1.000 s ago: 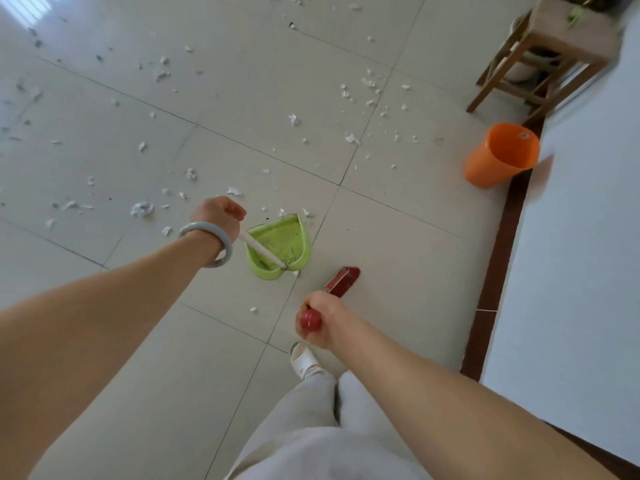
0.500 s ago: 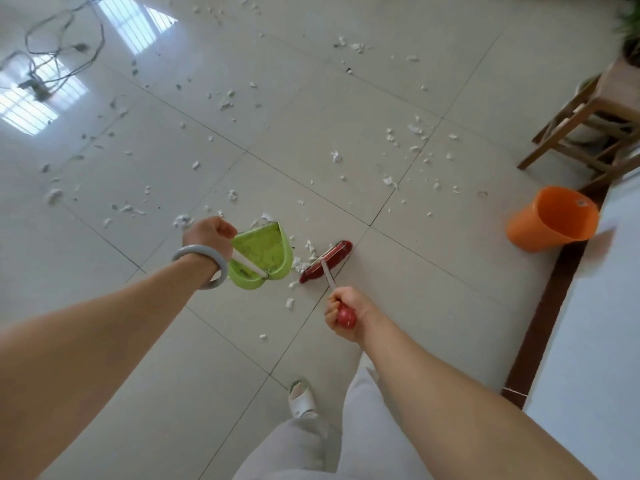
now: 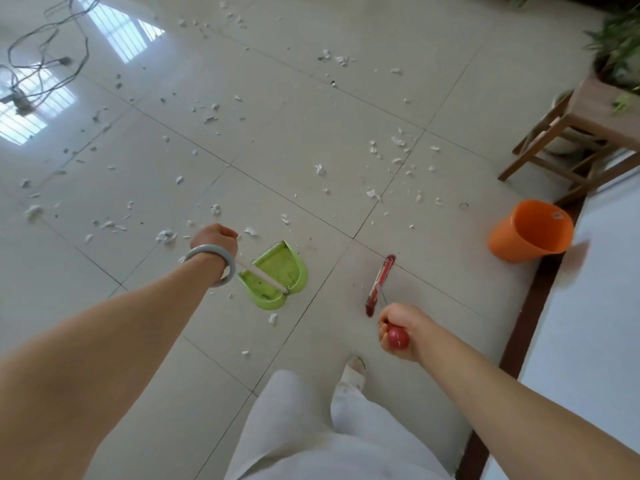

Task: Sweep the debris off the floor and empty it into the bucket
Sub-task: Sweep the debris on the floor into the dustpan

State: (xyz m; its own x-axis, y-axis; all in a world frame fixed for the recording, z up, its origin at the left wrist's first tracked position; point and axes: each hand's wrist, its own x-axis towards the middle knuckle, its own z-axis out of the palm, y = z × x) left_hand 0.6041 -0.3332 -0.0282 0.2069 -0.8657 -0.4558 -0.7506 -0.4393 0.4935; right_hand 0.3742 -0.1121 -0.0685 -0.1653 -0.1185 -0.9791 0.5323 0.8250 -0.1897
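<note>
A green dustpan (image 3: 277, 278), holding only dark specks, is being gripped by the left hand (image 3: 215, 239); the broom (image 3: 379, 285) is being clenched by the right hand (image 3: 398, 332). The orange bucket (image 3: 530, 232) is being left tilted, its inside looking bare.

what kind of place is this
Probably a room in a home: glossy tiled floor, a wooden stool holding a potted plant, and loose cables lying near window reflections.
</note>
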